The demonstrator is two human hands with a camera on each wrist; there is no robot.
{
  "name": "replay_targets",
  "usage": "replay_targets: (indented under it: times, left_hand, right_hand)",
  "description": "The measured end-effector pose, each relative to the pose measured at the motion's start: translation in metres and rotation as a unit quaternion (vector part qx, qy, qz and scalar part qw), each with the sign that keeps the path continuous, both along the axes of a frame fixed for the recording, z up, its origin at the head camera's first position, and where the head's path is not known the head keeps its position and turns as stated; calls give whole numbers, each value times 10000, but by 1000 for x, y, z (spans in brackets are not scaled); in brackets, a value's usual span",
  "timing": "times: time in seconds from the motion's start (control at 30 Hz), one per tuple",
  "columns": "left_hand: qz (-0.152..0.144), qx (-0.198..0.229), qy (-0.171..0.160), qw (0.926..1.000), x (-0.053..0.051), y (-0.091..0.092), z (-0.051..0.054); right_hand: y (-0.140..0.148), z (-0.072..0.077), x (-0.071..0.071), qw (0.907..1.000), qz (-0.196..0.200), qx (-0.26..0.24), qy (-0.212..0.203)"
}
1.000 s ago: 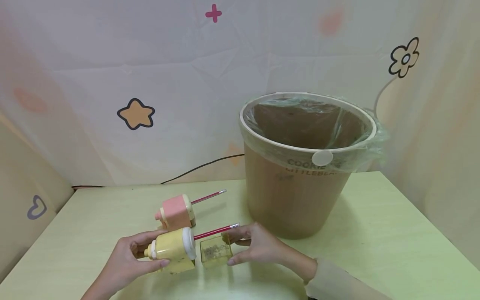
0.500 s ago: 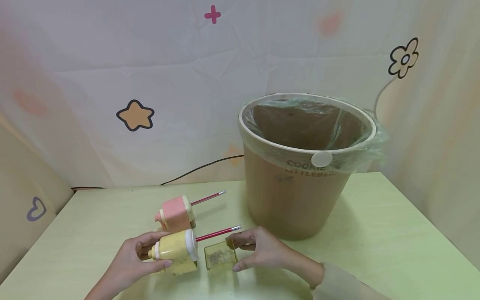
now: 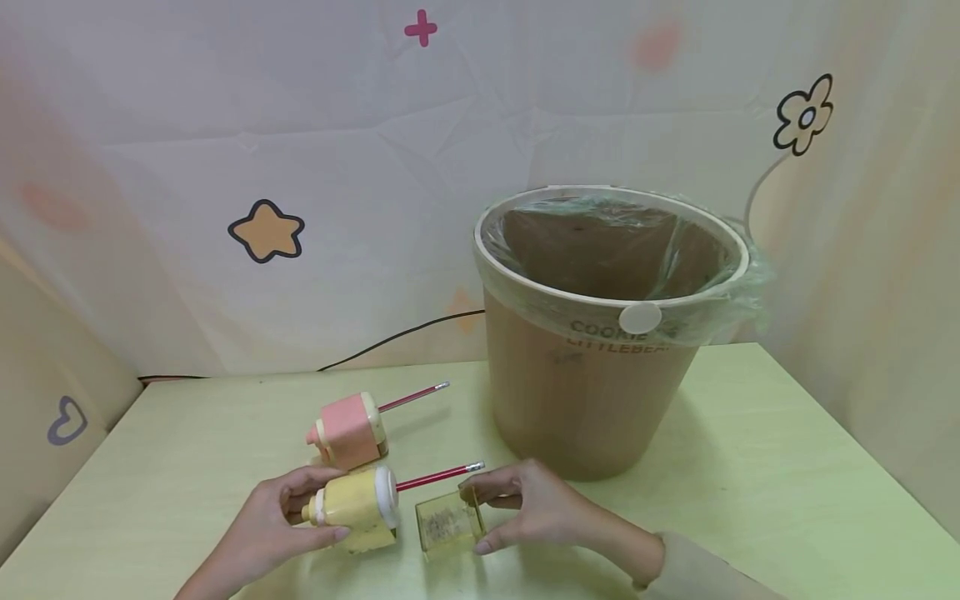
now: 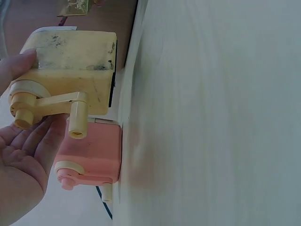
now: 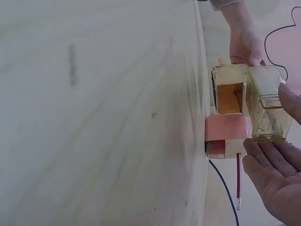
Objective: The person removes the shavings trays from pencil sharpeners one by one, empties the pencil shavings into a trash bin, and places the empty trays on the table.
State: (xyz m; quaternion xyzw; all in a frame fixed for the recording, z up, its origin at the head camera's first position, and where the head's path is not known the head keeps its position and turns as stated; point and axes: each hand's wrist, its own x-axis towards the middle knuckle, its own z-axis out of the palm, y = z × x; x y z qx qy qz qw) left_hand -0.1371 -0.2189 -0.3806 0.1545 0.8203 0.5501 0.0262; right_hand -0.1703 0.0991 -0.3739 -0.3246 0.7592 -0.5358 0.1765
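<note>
My left hand [image 3: 262,521] grips a yellow crank pencil sharpener [image 3: 352,504], tilted and held up with its crank handle [image 4: 77,120] toward the palm. A red pencil [image 3: 435,478] sticks out of its front. Below that, the drawer slot [image 5: 230,98] gapes open and hollow. To its right, my right hand [image 3: 536,508] pinches the see-through yellow shavings drawer [image 3: 450,521] between thumb and fingers, apart from the sharpener. Dark shavings lie inside it. Just behind, a pink crank pencil sharpener [image 3: 347,425] stands on the table with another red pencil [image 3: 408,398] in it.
A large brown bin [image 3: 592,400], lined with a thin clear bag, stands on the pale table [image 3: 765,467] behind my right hand. Its top is open. A printed curtain [image 3: 360,192] hangs behind the table.
Both hands have drifted slightly right and toward me with what they hold. The gap between the yellow sharpener and the drawer has widened a little.
</note>
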Motion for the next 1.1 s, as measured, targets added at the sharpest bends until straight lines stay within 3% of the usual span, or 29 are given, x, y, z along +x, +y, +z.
replay_targets:
  times: [0.53, 1.1]
  left_hand:
    - [55, -131, -461, 9988, -3, 3, -3]
    - [-82, -251, -418, 9988, -2, 4, -2]
  right_hand:
    - [6, 11, 13, 9993, 59, 32, 362]
    - [8, 34, 17, 9986, -166, 66, 503]
